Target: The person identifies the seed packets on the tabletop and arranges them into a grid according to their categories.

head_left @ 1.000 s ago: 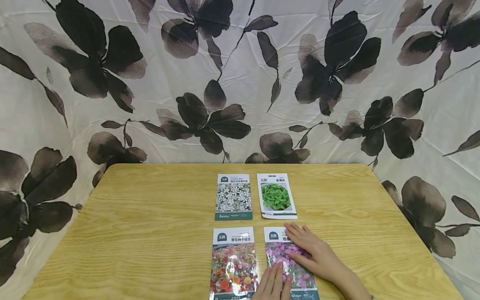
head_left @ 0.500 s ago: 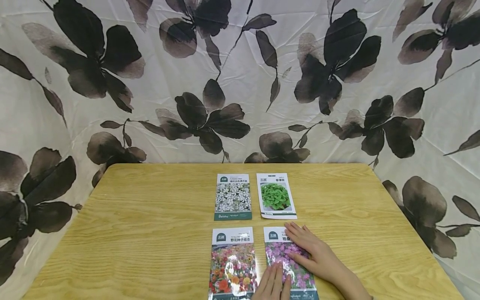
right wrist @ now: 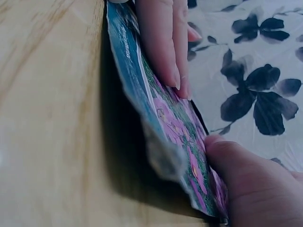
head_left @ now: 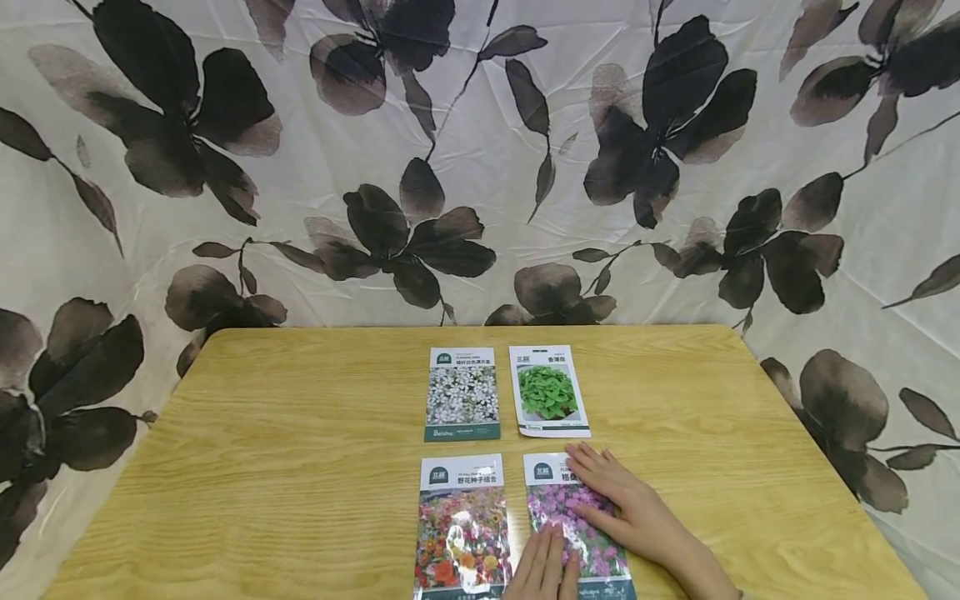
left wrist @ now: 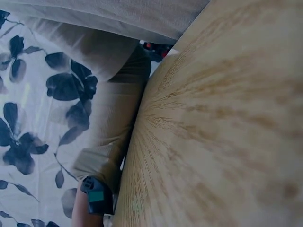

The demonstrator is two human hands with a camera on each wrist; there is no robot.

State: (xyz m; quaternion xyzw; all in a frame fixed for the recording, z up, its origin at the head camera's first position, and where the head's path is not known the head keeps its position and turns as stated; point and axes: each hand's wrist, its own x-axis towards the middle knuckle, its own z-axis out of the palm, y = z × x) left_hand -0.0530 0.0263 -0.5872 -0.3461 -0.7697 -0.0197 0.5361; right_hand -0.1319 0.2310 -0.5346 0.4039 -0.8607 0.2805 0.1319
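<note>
In the head view my right hand point(head_left: 633, 517) lies on the upper right of a seed packet with pink-purple flowers point(head_left: 603, 550), fingers straight. My left hand point(head_left: 542, 568) rests on the same packet's lower left, its straight fingers side by side and its wrist cut off by the frame. Up close in the right wrist view, the left fingers point(right wrist: 163, 45) press on the packet's printed face, and the right thumb point(right wrist: 246, 172) touches it near the far edge. The packet's near edge point(right wrist: 163, 153) bulges above the table, with shadow beneath.
Left of it lies a mixed wildflower seed packet point(head_left: 462, 533). Behind are a white-flower packet point(head_left: 462, 396) and a green-leaf packet point(head_left: 550, 392). The wooden table point(head_left: 262, 450) meets a floral cloth point(head_left: 465, 125) at the back. The left wrist view shows a trouser leg point(left wrist: 111, 111) beside the table.
Both hands keep their places on the pink-purple flower packet. The whole head view has shifted slightly, so everything sits a little further left in it.
</note>
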